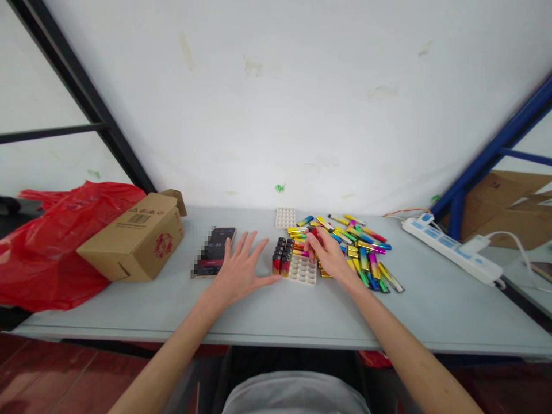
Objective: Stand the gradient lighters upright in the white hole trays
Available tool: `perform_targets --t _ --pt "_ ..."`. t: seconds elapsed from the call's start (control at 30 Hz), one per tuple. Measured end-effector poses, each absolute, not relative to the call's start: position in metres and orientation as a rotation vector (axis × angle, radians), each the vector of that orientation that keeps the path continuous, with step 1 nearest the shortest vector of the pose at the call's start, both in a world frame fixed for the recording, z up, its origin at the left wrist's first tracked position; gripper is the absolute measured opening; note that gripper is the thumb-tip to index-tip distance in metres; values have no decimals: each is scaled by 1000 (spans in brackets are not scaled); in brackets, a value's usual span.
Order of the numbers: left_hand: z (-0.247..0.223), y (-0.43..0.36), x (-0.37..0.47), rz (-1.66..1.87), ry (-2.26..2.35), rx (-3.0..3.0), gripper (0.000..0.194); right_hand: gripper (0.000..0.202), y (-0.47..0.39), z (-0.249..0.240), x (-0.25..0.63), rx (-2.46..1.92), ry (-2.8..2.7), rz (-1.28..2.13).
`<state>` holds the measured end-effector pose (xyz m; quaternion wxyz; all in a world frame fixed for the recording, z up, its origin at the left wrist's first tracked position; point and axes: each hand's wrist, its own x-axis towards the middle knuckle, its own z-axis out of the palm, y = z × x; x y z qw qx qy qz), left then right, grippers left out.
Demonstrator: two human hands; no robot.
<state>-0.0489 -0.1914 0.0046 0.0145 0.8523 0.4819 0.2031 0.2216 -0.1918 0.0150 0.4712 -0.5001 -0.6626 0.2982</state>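
My left hand (241, 270) is spread over the desk, its thumb beside the near end of a tray section where several red lighters with black tops (282, 257) stand upright in rows. Just right of them is a white tray (303, 271) with round hollows. My right hand (325, 250) is closed above the tray's far part, fingertips pinching a red lighter (314, 232). To the right of it, several shiny lighters (364, 259) in gold, blue, green, pink and red lie in a loose pile, partly hidden by the hand.
A phone (219, 247) lies left of my left hand. A second white tray (285, 218) is near the wall. Farther left stand a cardboard box (135, 238) and a red plastic bag (56, 241). A power strip (451, 247) lies at the right.
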Motion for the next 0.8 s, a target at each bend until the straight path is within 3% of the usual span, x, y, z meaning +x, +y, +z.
perform_targets --t 0.37,0.63,0.8 --pt "4 -153 -41 541 992 2447 91 57 -194 17 211 -1325 -1566 528" --pt "3 -155 -39 567 971 2448 86 47 -195 11 202 -1367 -1542 462" --pt "3 -157 -39 568 977 2443 86 51 -197 15 202 -1357 -1551 461"
